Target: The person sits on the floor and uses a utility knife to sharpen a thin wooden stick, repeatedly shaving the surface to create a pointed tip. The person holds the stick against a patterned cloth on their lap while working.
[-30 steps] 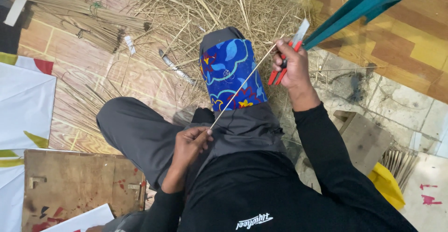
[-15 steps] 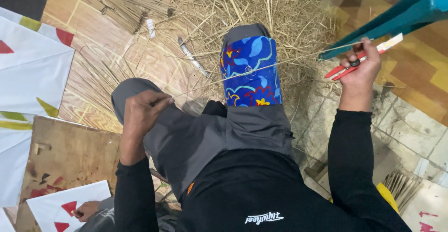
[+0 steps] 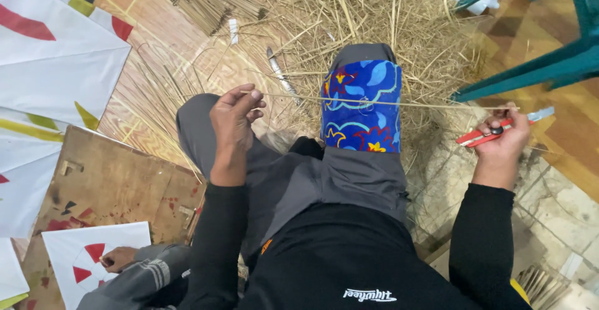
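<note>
left hand (image 3: 234, 120): I see it pinched on thin stick (image 3: 387, 103) — held level over blue cloth (image 3: 362, 105)
right hand (image 3: 502, 136): closed on red cutter (image 3: 493, 133) — stick's far end touching

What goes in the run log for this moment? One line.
left hand: pinches thin stick | right hand: holds red cutter | stick across knee

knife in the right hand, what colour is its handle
Red, with a black slider; the utility knife in the right hand, head view.
</note>
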